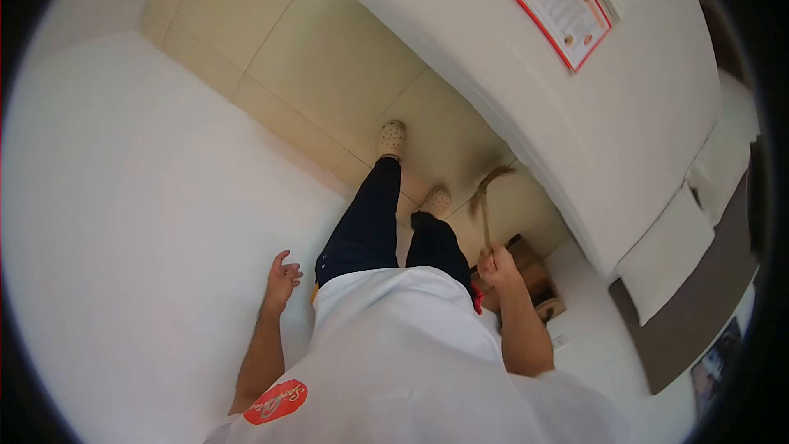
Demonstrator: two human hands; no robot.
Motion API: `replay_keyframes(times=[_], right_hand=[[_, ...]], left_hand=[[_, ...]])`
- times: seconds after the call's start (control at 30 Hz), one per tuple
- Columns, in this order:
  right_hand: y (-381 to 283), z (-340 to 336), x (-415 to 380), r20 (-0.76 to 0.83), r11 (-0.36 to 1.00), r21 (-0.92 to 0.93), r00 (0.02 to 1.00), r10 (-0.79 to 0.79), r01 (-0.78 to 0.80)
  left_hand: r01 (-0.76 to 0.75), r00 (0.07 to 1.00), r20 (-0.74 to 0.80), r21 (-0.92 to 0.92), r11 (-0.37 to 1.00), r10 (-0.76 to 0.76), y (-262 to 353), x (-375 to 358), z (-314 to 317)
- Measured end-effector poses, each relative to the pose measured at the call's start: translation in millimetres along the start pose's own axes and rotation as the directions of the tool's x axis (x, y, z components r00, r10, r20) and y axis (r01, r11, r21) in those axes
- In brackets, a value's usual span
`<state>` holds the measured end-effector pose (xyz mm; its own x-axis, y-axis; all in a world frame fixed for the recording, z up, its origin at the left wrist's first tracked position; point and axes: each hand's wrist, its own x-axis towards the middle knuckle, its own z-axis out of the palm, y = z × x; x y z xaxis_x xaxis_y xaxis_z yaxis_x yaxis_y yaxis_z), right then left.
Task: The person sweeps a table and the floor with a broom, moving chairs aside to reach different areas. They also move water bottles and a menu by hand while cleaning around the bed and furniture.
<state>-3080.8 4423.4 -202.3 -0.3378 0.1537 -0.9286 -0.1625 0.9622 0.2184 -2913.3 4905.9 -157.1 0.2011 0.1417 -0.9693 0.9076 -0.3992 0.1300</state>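
My right hand [496, 265] is closed around the thin handle of a broom [485, 212]. Its brown, curved bristles reach down to the tiled floor [329, 49] beside the bed, near my right shoe [437, 200]. On the other side of my body, my left hand [283, 278] hangs beside the white wall [156, 222]. Its fingers are apart and partly bent, with nothing in them.
A bed [575, 131] with a white sheet runs along the right. On it lie a red-edged printed card [555, 12] and pillows [670, 255] by a brown headboard [682, 325]. A small wooden cabinet [534, 279] stands beside my right hand.
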Motion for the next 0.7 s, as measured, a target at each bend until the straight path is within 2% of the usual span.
replay_keyframes(times=[0.07, 0.1, 0.2, 0.23, 0.27, 0.33, 0.4, 0.43, 0.47, 0.5, 0.57, 0.6, 0.63, 0.67, 0.7], right_hand=[[-27.7, 28.6, 81.1, 0.294, 0.998, -0.059, 0.955, 0.029, -0.012], [-30.8, 74.3, 108.2, 0.411, 0.938, -0.287, 0.909, -0.062, 0.194], [-4.2, 279.6, 49.4, 0.585, 0.985, -0.153, 0.811, 0.021, 0.085], [0.0, 333.6, 32.4, 0.575, 0.941, -0.310, 0.815, 0.069, 0.139], [0.3, 373.1, 16.2, 0.547, 0.911, -0.367, 0.836, 0.046, 0.189], [-10.3, 410.1, -24.6, 0.621, 0.799, -0.487, 0.784, 0.032, 0.353], [-3.7, 413.9, -55.0, 0.740, 0.503, -0.513, 0.655, -0.152, 0.695], [4.7, 408.5, -65.2, 0.804, 0.307, -0.487, 0.557, -0.210, 0.818], [9.3, 393.5, -70.7, 0.808, 0.163, -0.513, 0.539, -0.240, 0.843], [11.7, 370.8, -76.1, 0.817, 0.013, -0.530, 0.515, -0.259, 0.848], [15.7, 308.1, -82.3, 0.769, -0.052, -0.636, 0.627, -0.127, 0.770], [14.3, 269.4, -79.3, 0.683, -0.065, -0.730, 0.730, -0.035, 0.680], [15.2, 234.8, -82.2, 0.543, -0.082, -0.835, 0.839, 0.044, 0.545], [17.6, 205.3, -92.1, 0.426, -0.095, -0.895, 0.898, 0.105, 0.436], [23.3, 182.9, -101.8, 0.246, -0.065, -0.964, 0.961, 0.128, 0.256]], left_hand=[[-0.023, 1.000, -0.019, -0.044, 0.999, 0.022, -1.3, -3.3, 11.2], [-0.071, 0.997, -0.027, -0.059, 0.996, 0.069, -1.1, -4.7, 16.7], [-0.178, 0.983, -0.064, -0.048, 0.983, 0.175, 24.0, -30.3, 24.4], [-0.216, 0.972, -0.096, -0.024, 0.976, 0.213, 22.8, -35.7, 28.0], [-0.253, 0.959, -0.127, 0.006, 0.967, 0.252, 23.1, -40.3, 31.2], [-0.270, 0.935, -0.204, 0.123, 0.955, 0.291, 36.1, -62.4, 38.6], [-0.269, 0.840, -0.350, 0.394, 0.879, 0.414, 52.7, -104.4, 32.8], [-0.250, 0.724, -0.405, 0.600, 0.760, 0.558, 36.2, -118.7, 15.4], [-0.120, 0.640, -0.481, 0.707, 0.697, 0.599, 45.6, -149.4, 8.9], [0.007, 0.487, -0.537, 0.791, 0.612, 0.689, 38.5, -174.5, -0.7], [0.318, 0.299, -0.594, 0.800, 0.509, 0.747, 33.9, -235.3, -8.1], [0.445, 0.222, -0.630, 0.745, 0.497, 0.745, 29.0, -263.6, -3.7], [0.566, 0.149, -0.650, 0.674, 0.475, 0.745, 20.0, -287.8, 1.7], [0.662, 0.113, -0.668, 0.603, 0.446, 0.735, 4.8, -309.0, 6.5], [0.748, 0.088, -0.675, 0.531, 0.399, 0.733, -11.6, -331.3, 11.9]])
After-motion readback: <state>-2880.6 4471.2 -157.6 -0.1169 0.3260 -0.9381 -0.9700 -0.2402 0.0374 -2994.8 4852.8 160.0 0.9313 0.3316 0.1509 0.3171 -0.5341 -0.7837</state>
